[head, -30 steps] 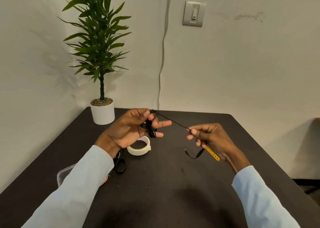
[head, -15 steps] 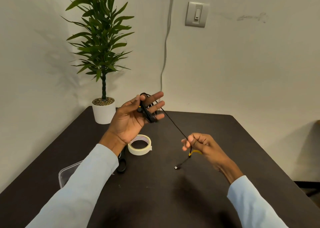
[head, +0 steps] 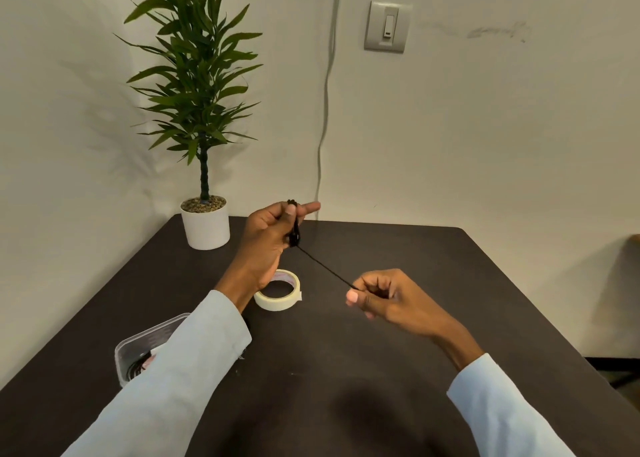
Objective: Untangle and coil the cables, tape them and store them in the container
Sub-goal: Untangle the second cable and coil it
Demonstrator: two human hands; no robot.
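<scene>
Winding looks to be the step in hand: the left hand is raised above the surface, its thumb and fingers pinching a small bundle of thin black cable, while one forefinger points outward. From that bundle a single strand runs taut down to the right hand, whose curled fingers pinch the strand's near end.

I judge the cable light, soft and limp; it will spring out of its loops if the pinch slackens, so the bundle is best held across its middle, with the free strand kept under gentle tension near its end.

A roll of pale tape lies on the surface below the left wrist. A clear container sits at the near left, partly hidden by the sleeve, with what seems to be dark cable already inside.

Reddish printing shows inside the tape's core, too small to read. No other writing is legible.
</scene>
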